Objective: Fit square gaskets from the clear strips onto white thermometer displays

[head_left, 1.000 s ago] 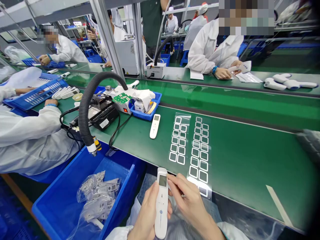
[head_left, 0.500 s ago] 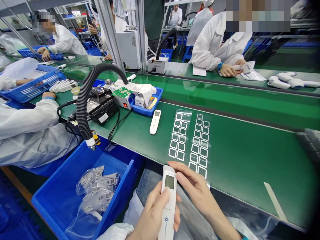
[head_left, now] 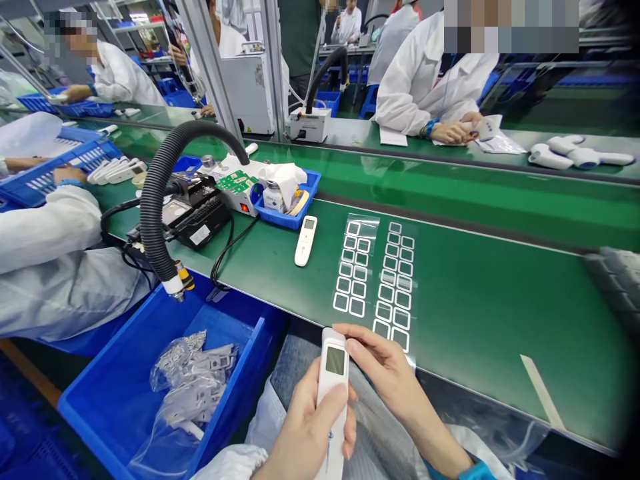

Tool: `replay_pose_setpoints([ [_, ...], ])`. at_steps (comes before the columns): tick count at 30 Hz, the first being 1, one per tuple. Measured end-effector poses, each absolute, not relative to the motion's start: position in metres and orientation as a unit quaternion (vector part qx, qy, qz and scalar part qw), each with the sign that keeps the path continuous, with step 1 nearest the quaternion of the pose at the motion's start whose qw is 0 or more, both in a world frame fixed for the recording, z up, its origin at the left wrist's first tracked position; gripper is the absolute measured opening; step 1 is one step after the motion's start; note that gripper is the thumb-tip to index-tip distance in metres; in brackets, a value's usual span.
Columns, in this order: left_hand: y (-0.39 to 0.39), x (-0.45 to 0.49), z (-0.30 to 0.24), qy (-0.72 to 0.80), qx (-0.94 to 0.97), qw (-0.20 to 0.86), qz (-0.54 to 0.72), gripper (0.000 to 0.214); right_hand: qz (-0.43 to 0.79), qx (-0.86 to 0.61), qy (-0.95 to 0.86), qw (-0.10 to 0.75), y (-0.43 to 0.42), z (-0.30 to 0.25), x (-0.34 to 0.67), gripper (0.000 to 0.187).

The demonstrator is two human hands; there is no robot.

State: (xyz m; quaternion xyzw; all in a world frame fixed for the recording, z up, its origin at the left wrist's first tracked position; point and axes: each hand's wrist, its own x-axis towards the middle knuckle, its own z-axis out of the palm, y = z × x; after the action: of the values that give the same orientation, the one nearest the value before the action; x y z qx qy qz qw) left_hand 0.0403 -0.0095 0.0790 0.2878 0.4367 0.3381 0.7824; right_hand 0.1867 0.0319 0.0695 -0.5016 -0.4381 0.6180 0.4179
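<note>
A white infrared thermometer (head_left: 334,373) with a small grey screen is held upright near the table's front edge, above my lap. My left hand (head_left: 313,417) wraps round its body, the thumb lying across the front below the screen and the fingertips showing on the right side. My right hand (head_left: 383,363) grips the top end from the right, index finger and thumb at its upper corner. A second white thermometer (head_left: 305,241) lies on the green table. Beside it are two clear sheets of white frame-shaped stickers, a left sheet (head_left: 356,252) and a right sheet (head_left: 399,272).
A blue bin (head_left: 100,407) with bagged white parts stands at lower left. Over its edge bends a black flexible hose (head_left: 153,213). Further back are a blue tray (head_left: 314,190) and a boxed device with a green circuit board (head_left: 237,181). Co-workers in white coats sit around the line.
My left thumb has slid down from the screen's lower edge and now lies across the buttons. My right hand keeps its hold at the top. The camera view has shifted slightly.
</note>
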Motion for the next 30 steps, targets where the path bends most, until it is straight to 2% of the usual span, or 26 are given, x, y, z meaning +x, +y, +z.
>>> replay_pose_setpoints([
  [9,-0.007,0.047,0.072,0.481,0.295,0.757,0.33,0.05,0.633,-0.498,-0.432,0.407,0.034,0.06,0.185,0.035],
  [23,-0.005,0.056,0.067,0.506,0.309,0.736,0.328,0.052,0.545,-0.493,-0.54,0.411,0.035,0.056,0.195,0.023],
  [30,-0.008,0.066,0.05,0.505,0.282,0.738,0.348,0.053,0.589,-0.471,-0.514,0.407,0.039,0.05,0.205,0.028],
])
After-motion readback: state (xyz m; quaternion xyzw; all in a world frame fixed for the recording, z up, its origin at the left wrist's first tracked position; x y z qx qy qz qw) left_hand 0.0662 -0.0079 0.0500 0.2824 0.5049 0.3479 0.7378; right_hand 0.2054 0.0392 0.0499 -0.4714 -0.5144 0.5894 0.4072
